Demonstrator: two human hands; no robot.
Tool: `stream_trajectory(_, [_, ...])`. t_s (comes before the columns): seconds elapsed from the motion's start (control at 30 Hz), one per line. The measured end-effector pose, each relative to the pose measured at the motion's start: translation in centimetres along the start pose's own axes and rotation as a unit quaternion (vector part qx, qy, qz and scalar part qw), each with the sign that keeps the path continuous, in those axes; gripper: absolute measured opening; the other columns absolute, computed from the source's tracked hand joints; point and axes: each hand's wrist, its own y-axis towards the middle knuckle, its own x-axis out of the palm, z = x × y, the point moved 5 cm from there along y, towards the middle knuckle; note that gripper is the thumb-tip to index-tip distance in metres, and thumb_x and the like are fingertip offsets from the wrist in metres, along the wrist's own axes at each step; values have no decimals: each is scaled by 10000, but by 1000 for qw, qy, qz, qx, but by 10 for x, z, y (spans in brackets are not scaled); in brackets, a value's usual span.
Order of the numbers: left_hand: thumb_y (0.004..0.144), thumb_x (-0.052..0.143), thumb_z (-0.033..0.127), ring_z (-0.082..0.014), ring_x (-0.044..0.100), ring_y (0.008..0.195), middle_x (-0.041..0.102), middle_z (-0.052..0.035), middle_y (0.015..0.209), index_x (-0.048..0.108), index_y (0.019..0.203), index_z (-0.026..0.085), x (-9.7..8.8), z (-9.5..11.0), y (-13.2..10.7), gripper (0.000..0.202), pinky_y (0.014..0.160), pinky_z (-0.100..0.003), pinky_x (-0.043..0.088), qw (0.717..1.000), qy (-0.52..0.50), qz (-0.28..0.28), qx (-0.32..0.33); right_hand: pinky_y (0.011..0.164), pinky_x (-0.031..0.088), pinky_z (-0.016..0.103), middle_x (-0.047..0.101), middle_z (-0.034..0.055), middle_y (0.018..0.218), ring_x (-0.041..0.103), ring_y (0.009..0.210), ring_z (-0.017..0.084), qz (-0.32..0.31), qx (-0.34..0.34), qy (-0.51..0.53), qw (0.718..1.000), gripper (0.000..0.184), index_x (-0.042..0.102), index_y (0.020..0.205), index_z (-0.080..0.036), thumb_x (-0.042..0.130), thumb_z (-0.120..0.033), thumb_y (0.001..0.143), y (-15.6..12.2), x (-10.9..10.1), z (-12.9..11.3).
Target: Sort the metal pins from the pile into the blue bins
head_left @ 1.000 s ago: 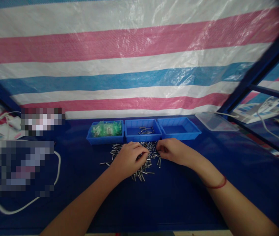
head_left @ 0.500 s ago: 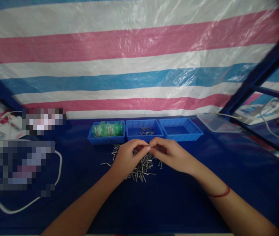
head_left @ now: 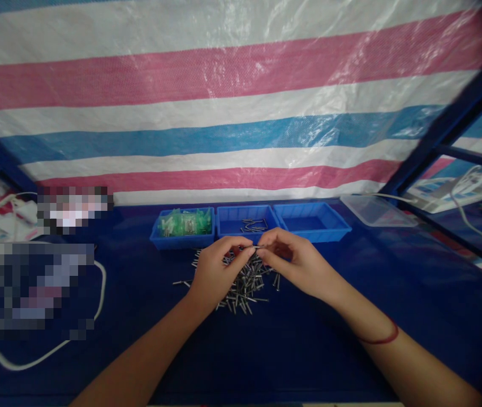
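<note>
Above a pile of metal pins point(head_left: 245, 285), my left hand point(head_left: 218, 268) and my right hand point(head_left: 298, 263) meet almost fingertip to fingertip. Between them lies a thin metal pin point(head_left: 258, 247), roughly level, looking like a rivet or screw. Thumb and index finger of each hand pinch one end of it. The loose pins lie jumbled on the blue tabletop point(head_left: 300, 350), partly hidden behind both hands. Just beyond the hands is the middle blue bin point(head_left: 245, 213), with several similar pins in it.
The left blue bin point(head_left: 181, 242) contains green-and-clear plastic packets point(head_left: 185, 222). To its right, past the middle bin, stands another blue bin point(head_left: 311, 232). A clear plastic lid or tray point(head_left: 377, 212) lies at back right. White cable point(head_left: 103, 294) loops at left; striped sheeting point(head_left: 224, 135) hangs behind.
My fingertips have drawn slightly apart, and the thin pin now shows between them. My right hand has shifted slightly up. The pile and bins look the same.
</note>
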Motion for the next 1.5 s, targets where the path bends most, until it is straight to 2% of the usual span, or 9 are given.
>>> stream_trajectory(0.17, [877,578,281,-138,628,746,705,-16,859,677,931,191,4,-2,1,145,725,-252,491,999,-6,-32,-10,574,447,265,563,-22,689,534,592,115,2,4,24,1000,174,529,919,-210,566,-369,859,-4,2,-1])
stream_trajectory(0.27, [913,520,273,-141,620,778,689,-18,858,663,908,183,8,-1,0,168,752,-257,474,997,10,-74,4,571,440,257,575,-12,699,534,600,113,26,-30,-28,999,158,542,872,-206,553,-363,868,-4,1,-9])
stream_trajectory(0.43, [923,509,278,-186,579,976,640,-73,1067,541,1199,176,7,5,-1,297,864,-325,437,993,89,-36,64,670,457,277,620,27,785,565,684,135,178,-108,-177,962,114,564,871,-198,515,-299,890,12,-16,-13])
stream_trajectory(0.5, [923,516,299,-198,563,989,643,-67,1064,568,1171,195,13,12,-4,274,870,-351,412,983,135,-71,107,729,464,306,645,57,841,592,745,163,209,-107,-247,940,134,574,923,-191,473,-278,908,22,-22,-5])
stream_trajectory(0.67, [933,505,345,-211,532,985,665,-22,1008,654,1019,253,41,29,-21,195,828,-387,342,928,228,-210,207,852,439,422,649,139,1058,583,998,285,145,-106,-386,905,261,559,1105,-153,471,-292,902,36,-19,12])
stream_trajectory(0.77, [897,569,375,-238,500,1016,659,-22,1028,651,1033,274,53,28,-30,189,817,-413,305,904,278,-233,226,868,430,436,639,133,1091,558,1038,296,157,-119,-379,904,293,544,1141,-158,467,-305,899,29,-17,7])
stream_trajectory(0.93, [893,599,300,-208,502,958,661,-14,879,660,938,239,61,21,-37,98,822,-413,275,886,311,-241,245,878,429,430,641,111,1084,554,1020,275,143,-129,-344,919,263,541,1127,-178,477,-271,890,16,-12,-2])
stream_trajectory(1.33, [915,544,210,-198,527,910,668,-24,866,656,993,236,55,14,-34,139,795,-398,286,891,320,-231,224,858,454,390,677,81,951,594,928,230,105,-136,-285,943,135,611,936,-194,497,-231,872,8,-11,-4])
stream_trajectory(1.5, [927,493,199,-197,570,919,657,-31,956,644,1042,229,40,18,-21,192,804,-384,364,939,246,-186,154,837,454,374,687,67,930,603,906,224,123,-109,-264,951,133,619,893,-208,491,-224,858,7,-17,-1])
